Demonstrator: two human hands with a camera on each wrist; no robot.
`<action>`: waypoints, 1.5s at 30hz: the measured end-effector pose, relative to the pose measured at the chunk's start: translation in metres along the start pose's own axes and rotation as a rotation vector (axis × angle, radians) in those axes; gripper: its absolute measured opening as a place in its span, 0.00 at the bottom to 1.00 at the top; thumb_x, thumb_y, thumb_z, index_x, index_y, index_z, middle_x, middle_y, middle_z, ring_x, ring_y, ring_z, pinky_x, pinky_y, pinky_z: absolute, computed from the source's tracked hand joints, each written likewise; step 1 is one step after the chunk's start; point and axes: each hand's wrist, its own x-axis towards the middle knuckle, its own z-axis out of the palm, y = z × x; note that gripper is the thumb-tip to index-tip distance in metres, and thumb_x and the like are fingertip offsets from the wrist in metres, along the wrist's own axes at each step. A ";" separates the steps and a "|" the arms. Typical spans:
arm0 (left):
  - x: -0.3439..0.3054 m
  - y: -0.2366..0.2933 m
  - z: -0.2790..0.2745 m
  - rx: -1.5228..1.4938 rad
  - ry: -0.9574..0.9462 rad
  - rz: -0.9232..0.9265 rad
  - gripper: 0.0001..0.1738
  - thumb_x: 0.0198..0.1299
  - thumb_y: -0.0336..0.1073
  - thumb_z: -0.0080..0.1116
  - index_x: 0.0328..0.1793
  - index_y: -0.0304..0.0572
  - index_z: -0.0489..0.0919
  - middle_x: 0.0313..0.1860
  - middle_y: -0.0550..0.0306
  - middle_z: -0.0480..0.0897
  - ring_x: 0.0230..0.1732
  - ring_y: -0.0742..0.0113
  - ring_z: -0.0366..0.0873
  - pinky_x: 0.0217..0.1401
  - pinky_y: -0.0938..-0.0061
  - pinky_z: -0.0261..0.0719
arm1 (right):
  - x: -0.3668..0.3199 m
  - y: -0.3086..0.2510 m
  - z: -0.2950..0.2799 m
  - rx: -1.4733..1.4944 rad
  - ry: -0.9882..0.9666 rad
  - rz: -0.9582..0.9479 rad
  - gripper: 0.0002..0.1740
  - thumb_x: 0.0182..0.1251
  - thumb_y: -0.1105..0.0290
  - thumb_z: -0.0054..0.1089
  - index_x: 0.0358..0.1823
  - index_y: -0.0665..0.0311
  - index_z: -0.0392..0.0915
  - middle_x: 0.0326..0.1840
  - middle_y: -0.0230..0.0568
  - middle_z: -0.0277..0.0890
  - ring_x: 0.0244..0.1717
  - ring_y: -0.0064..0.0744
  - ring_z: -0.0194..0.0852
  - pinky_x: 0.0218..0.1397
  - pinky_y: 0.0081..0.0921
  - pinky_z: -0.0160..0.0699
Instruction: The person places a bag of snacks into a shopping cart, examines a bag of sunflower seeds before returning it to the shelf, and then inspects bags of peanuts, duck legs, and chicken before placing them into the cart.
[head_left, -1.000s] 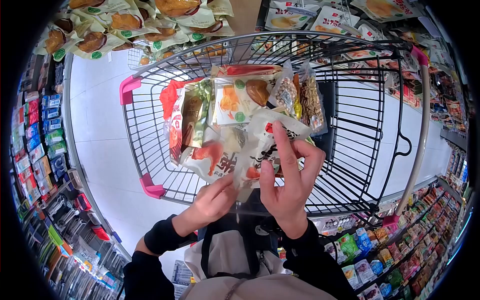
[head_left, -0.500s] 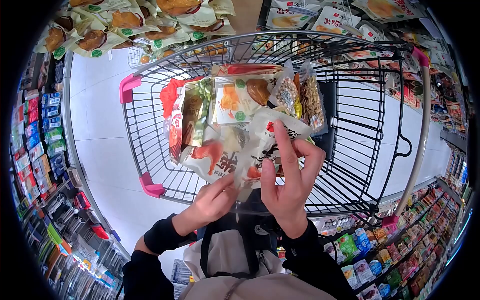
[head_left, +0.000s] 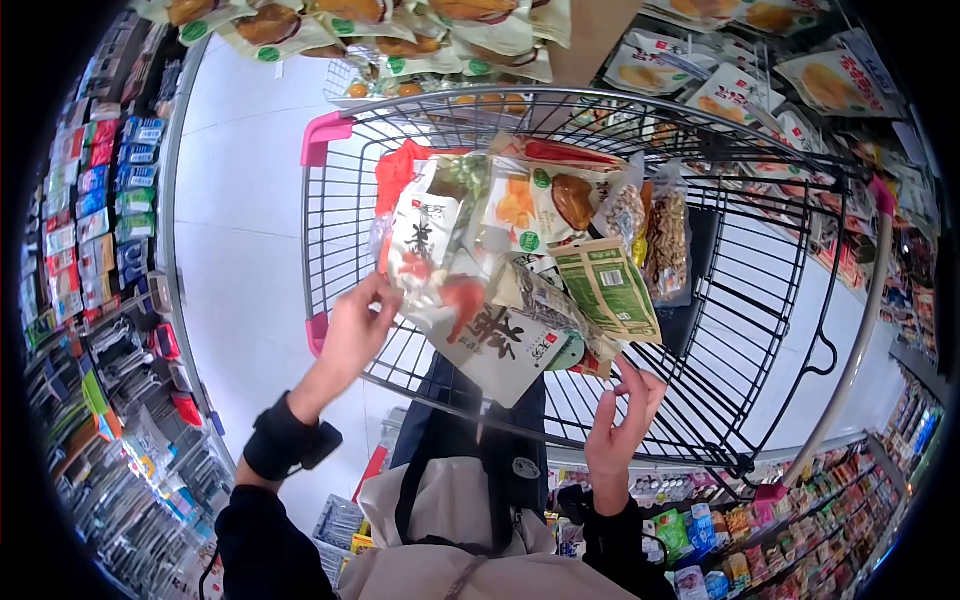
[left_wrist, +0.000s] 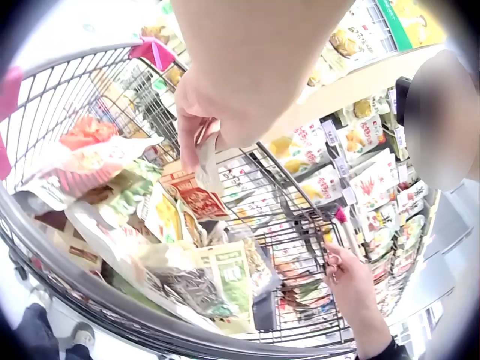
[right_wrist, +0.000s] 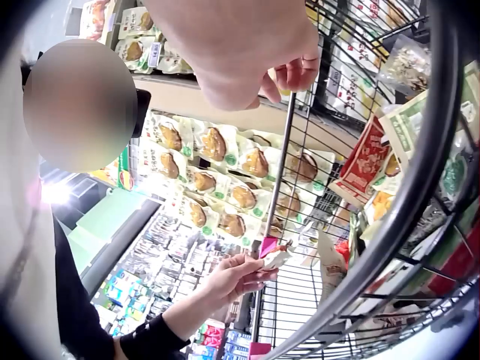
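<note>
In the head view my left hand [head_left: 358, 328] pinches the lower corner of a white food packet [head_left: 425, 240] with black lettering, over the left side of the shopping cart [head_left: 312, 240]. The left wrist view shows the left hand [left_wrist: 225, 112] from behind, a pale packet corner between thumb and fingers. A second white packet [head_left: 505, 350] with a red picture lies flat close by. My right hand [head_left: 622, 425] holds nothing, fingers loosely bent near the cart's near rim. Just beyond it lies a green and tan packet [head_left: 612, 285].
Farther in the cart lie a packet with a brown roast picture [head_left: 555, 205], a bag of nuts [head_left: 667, 240] and a red bag [head_left: 398, 175]. Shelves of hanging goods [head_left: 140, 190] line the left. Stacked packets [head_left: 400, 45] stand beyond the cart's far rim.
The left hand has moved left with the white packet. My right hand has come off the packets and drawn back toward me. The green and tan packet now shows, and the head view has shifted.
</note>
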 end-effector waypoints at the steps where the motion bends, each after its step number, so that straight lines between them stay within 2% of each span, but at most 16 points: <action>1: 0.005 -0.006 -0.003 0.035 -0.022 -0.005 0.08 0.58 0.28 0.51 0.29 0.31 0.68 0.22 0.55 0.75 0.22 0.77 0.72 0.23 0.81 0.76 | -0.004 0.002 0.000 0.004 -0.002 0.019 0.21 0.54 0.77 0.49 0.53 0.69 0.68 0.42 0.46 0.58 0.36 0.33 0.56 0.39 0.23 0.60; 4: 0.020 -0.013 -0.002 0.140 -0.099 0.113 0.07 0.56 0.28 0.53 0.30 0.32 0.68 0.20 0.53 0.74 0.20 0.72 0.72 0.22 0.76 0.74 | -0.011 0.003 -0.001 0.005 -0.011 0.056 0.21 0.53 0.78 0.48 0.52 0.69 0.69 0.43 0.45 0.58 0.35 0.32 0.56 0.38 0.23 0.60; 6: 0.024 -0.021 0.007 0.145 -0.153 0.229 0.06 0.53 0.27 0.53 0.30 0.34 0.67 0.22 0.47 0.74 0.22 0.54 0.75 0.24 0.69 0.72 | -0.011 0.003 -0.002 -0.001 -0.017 0.051 0.21 0.53 0.78 0.48 0.52 0.69 0.69 0.43 0.45 0.58 0.35 0.31 0.56 0.38 0.23 0.61; 9: 0.021 -0.021 0.019 0.225 -0.276 0.286 0.05 0.52 0.28 0.51 0.31 0.37 0.68 0.24 0.45 0.74 0.27 0.45 0.73 0.30 0.62 0.72 | -0.010 0.004 -0.004 -0.014 0.014 0.004 0.21 0.54 0.77 0.48 0.52 0.70 0.69 0.43 0.45 0.58 0.34 0.30 0.57 0.38 0.23 0.61; 12: 0.018 -0.016 0.028 0.404 -0.324 0.219 0.07 0.50 0.31 0.53 0.31 0.38 0.67 0.22 0.43 0.75 0.28 0.44 0.74 0.31 0.59 0.73 | -0.008 0.002 -0.004 -0.010 0.018 0.016 0.21 0.54 0.77 0.49 0.52 0.70 0.69 0.43 0.45 0.59 0.34 0.30 0.57 0.39 0.22 0.61; 19: 0.042 -0.021 0.048 0.584 -0.317 0.130 0.08 0.48 0.34 0.52 0.27 0.36 0.70 0.19 0.42 0.75 0.26 0.45 0.76 0.30 0.57 0.73 | -0.006 0.001 0.001 0.002 0.004 0.033 0.20 0.54 0.78 0.48 0.52 0.70 0.68 0.43 0.45 0.59 0.34 0.30 0.57 0.40 0.23 0.60; 21: 0.042 -0.013 0.048 0.544 -0.354 0.128 0.07 0.47 0.34 0.53 0.27 0.37 0.70 0.19 0.43 0.75 0.26 0.45 0.76 0.30 0.57 0.73 | -0.005 0.000 0.001 -0.017 0.006 0.011 0.19 0.58 0.77 0.47 0.52 0.70 0.67 0.41 0.43 0.60 0.34 0.29 0.56 0.39 0.22 0.59; 24: 0.033 -0.001 0.049 0.503 -0.400 0.129 0.07 0.46 0.34 0.53 0.27 0.38 0.71 0.20 0.44 0.76 0.27 0.46 0.76 0.30 0.58 0.72 | -0.006 0.003 0.000 -0.004 0.022 -0.011 0.21 0.52 0.80 0.50 0.52 0.70 0.69 0.42 0.45 0.61 0.33 0.30 0.57 0.39 0.23 0.61; 26: 0.027 0.002 0.048 0.436 -0.439 0.157 0.07 0.46 0.34 0.54 0.26 0.38 0.71 0.20 0.45 0.76 0.27 0.46 0.76 0.30 0.58 0.72 | -0.005 0.003 0.001 -0.014 0.018 -0.007 0.21 0.52 0.80 0.50 0.51 0.70 0.69 0.42 0.45 0.62 0.33 0.30 0.57 0.38 0.23 0.61; 28: 0.025 0.007 0.048 0.455 -0.471 0.101 0.05 0.45 0.33 0.53 0.28 0.39 0.74 0.24 0.45 0.77 0.30 0.47 0.76 0.34 0.60 0.73 | -0.005 0.004 0.002 -0.017 -0.001 0.012 0.21 0.52 0.80 0.50 0.51 0.70 0.69 0.42 0.45 0.62 0.33 0.30 0.57 0.38 0.23 0.61; 30: 0.029 0.013 0.045 0.477 -0.532 0.038 0.10 0.44 0.31 0.51 0.34 0.41 0.79 0.31 0.44 0.78 0.34 0.49 0.77 0.39 0.62 0.75 | -0.004 0.003 0.003 -0.006 -0.003 0.013 0.21 0.53 0.80 0.50 0.51 0.70 0.69 0.42 0.46 0.62 0.33 0.30 0.57 0.38 0.23 0.61; 33: 0.041 0.020 0.045 0.479 -0.563 -0.087 0.10 0.46 0.31 0.49 0.33 0.40 0.79 0.28 0.45 0.79 0.33 0.50 0.78 0.38 0.62 0.75 | -0.005 0.002 0.005 0.007 -0.014 0.025 0.20 0.53 0.80 0.50 0.51 0.70 0.69 0.43 0.46 0.62 0.33 0.30 0.57 0.38 0.22 0.61; 36: 0.051 -0.025 0.068 0.532 -0.359 0.108 0.08 0.49 0.34 0.50 0.27 0.36 0.73 0.22 0.42 0.77 0.28 0.44 0.76 0.31 0.57 0.73 | -0.004 0.002 0.007 0.009 -0.019 0.019 0.20 0.54 0.80 0.49 0.50 0.70 0.69 0.43 0.45 0.62 0.33 0.30 0.57 0.37 0.22 0.61; 40: 0.061 -0.034 0.077 0.640 -0.389 0.194 0.08 0.49 0.34 0.50 0.27 0.37 0.75 0.22 0.43 0.77 0.27 0.46 0.76 0.30 0.59 0.75 | -0.004 0.001 0.007 -0.027 -0.029 0.003 0.15 0.60 0.74 0.48 0.49 0.70 0.69 0.41 0.42 0.60 0.32 0.27 0.59 0.39 0.22 0.60; 43: 0.066 -0.023 0.070 0.748 -0.496 0.161 0.10 0.45 0.31 0.52 0.34 0.40 0.80 0.26 0.47 0.80 0.32 0.53 0.79 0.35 0.65 0.76 | -0.006 0.002 0.009 0.001 -0.036 0.031 0.19 0.53 0.80 0.49 0.49 0.69 0.71 0.44 0.45 0.62 0.34 0.31 0.57 0.37 0.21 0.62; 45: 0.068 -0.028 0.068 0.798 -0.490 0.190 0.10 0.45 0.30 0.53 0.35 0.43 0.80 0.27 0.48 0.80 0.33 0.54 0.80 0.35 0.66 0.76 | -0.005 0.002 0.010 0.020 -0.057 0.043 0.18 0.53 0.81 0.49 0.49 0.68 0.71 0.44 0.46 0.62 0.35 0.32 0.57 0.37 0.22 0.62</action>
